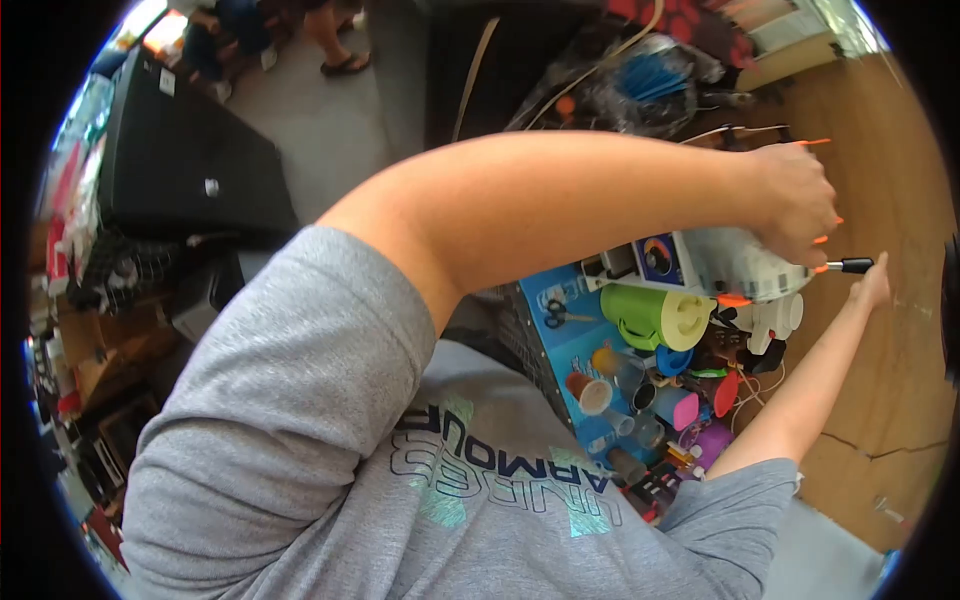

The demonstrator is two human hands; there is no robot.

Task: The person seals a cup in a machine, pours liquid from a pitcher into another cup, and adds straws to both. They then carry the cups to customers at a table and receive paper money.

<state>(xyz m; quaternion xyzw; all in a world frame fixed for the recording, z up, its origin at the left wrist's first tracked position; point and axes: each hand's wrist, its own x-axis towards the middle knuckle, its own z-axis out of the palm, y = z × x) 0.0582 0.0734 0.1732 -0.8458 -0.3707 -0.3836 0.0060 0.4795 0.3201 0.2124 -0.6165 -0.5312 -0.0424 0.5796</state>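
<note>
My right hand (797, 205) reaches across the upper right, its fingers curled among orange pieces beside a clear plastic bag (745, 262); what it grips is hard to make out. Just below it, my left hand (874, 284) holds a tool with a black handle (856, 265) and a thin metal shaft pointing toward the right hand. A lime green pitcher (655, 316) lies on its side under the bag. Behind both hands is a brown wooden panel (890, 390).
Cups, a red-brown tumbler (590, 392), scissors (566, 315) and a pink container (678, 408) crowd a blue surface (560, 350). Plastic-wrapped items (650, 85) lie above my right forearm. A large black case (190, 150) stands at left. People's legs (325, 35) show at top.
</note>
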